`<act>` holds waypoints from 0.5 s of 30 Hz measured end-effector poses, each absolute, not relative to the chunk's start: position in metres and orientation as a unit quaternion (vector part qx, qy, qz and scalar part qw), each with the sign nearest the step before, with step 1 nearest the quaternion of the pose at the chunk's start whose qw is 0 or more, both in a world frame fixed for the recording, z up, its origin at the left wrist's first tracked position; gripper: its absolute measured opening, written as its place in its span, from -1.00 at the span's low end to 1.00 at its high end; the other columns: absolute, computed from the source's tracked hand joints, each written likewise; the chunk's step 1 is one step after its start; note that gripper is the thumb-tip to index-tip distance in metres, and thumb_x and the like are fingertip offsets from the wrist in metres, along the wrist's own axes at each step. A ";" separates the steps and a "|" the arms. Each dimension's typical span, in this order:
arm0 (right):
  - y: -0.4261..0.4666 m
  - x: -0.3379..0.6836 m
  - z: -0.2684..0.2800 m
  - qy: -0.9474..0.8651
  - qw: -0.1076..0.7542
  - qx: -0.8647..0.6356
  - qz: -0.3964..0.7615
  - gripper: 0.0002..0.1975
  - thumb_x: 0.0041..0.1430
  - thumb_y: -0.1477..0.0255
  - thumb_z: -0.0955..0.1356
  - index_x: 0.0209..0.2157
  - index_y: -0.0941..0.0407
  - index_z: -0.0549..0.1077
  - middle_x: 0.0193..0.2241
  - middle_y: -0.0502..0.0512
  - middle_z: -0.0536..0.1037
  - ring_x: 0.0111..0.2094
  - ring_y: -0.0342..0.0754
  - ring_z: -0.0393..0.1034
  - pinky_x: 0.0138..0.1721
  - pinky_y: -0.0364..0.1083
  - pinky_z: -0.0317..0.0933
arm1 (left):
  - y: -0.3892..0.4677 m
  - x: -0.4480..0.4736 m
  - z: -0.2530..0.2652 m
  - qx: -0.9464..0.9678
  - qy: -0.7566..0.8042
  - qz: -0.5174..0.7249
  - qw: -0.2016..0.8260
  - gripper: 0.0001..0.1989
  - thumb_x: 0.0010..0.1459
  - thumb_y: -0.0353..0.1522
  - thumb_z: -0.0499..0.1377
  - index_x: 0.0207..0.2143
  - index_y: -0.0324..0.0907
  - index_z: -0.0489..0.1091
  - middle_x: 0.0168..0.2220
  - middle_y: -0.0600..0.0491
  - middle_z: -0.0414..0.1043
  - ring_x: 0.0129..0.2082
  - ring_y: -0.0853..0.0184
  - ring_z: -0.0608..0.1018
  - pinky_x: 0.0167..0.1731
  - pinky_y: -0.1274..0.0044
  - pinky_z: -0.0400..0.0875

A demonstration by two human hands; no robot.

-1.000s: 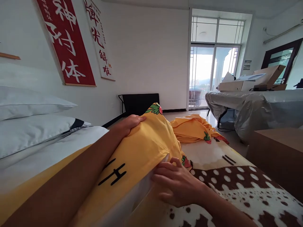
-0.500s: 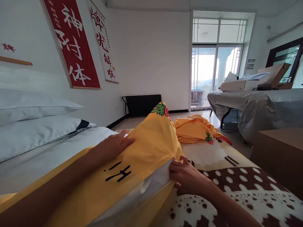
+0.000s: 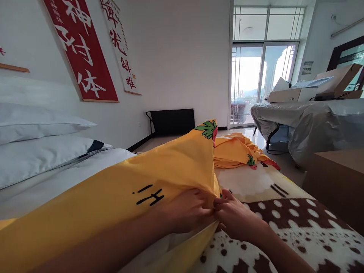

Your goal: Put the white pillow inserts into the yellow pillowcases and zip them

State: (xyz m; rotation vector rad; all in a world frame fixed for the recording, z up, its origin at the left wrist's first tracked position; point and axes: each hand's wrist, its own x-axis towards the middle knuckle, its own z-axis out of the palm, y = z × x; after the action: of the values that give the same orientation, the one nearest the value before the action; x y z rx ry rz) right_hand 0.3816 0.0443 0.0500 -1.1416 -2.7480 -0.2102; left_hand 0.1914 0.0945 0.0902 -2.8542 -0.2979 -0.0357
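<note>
A yellow pillowcase (image 3: 113, 193), with black "Hi" lettering and a pineapple-like print at its raised far corner, lies over a white pillow (image 3: 159, 246) in front of me. The white filling shows through the open side nearest me. My left hand (image 3: 187, 208) reaches across the case, fingers closed on the edge of its opening. Right beside it, my right hand (image 3: 237, 216) pinches the same edge from the other side. The two hands nearly touch, and the fingertips are partly hidden in the folds.
White pillows (image 3: 42, 151) are stacked at the left. Crumpled orange fabric (image 3: 234, 151) lies beyond, on a brown-and-white patterned blanket (image 3: 281, 216). A brown box (image 3: 338, 170) and a plastic-covered table (image 3: 307, 117) stand at the right. A black folded panel (image 3: 172, 121) leans against the wall.
My left hand has moved right and down from the top of the pillowcase to its open edge, next to my right hand. The far corner of the case has shifted right.
</note>
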 end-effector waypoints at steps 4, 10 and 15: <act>0.045 0.383 0.047 -0.909 0.083 -0.395 -0.100 -0.85 0.03 0.59 0.29 -0.51 0.15 0.47 -0.53 0.09 0.50 -0.16 -0.01 0.32 0.08 0.05 -0.15 | 0.103 0.197 0.059 -0.954 -0.257 0.045 0.148 -0.83 -0.10 -0.59 0.13 -0.58 -0.20 0.42 -0.50 -0.05 0.49 -0.26 0.10 0.49 -0.11 0.29 0.26; 0.050 0.390 0.050 -0.906 0.126 -0.399 -0.056 -0.88 0.02 0.55 0.28 -0.43 0.16 0.47 -0.37 0.16 0.52 -0.10 0.02 0.30 0.09 0.05 -0.13 | 0.097 0.227 0.050 -0.969 -0.244 0.029 0.031 -0.74 0.02 -0.56 0.04 -0.39 -0.17 0.49 -0.30 -0.02 0.53 -0.18 0.20 0.50 -0.13 0.44 0.33; 0.059 0.398 0.062 -0.908 0.259 -0.300 0.134 -0.78 0.06 0.60 0.22 -0.39 0.09 0.46 -0.34 -0.01 0.53 -0.22 -0.13 0.37 -0.01 -0.07 0.04 | 0.081 0.212 0.085 -0.960 -0.260 -0.017 -0.102 -0.72 0.21 -0.33 -0.03 -0.17 -0.08 0.44 -0.14 0.13 0.50 -0.24 0.39 0.51 -0.26 0.62 0.38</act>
State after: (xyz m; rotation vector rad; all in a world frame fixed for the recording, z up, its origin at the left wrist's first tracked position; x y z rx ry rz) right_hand 0.3980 0.0585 0.0616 -0.8144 -2.4621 0.3632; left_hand 0.2123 0.0814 0.0851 -3.2286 -0.8750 -0.0581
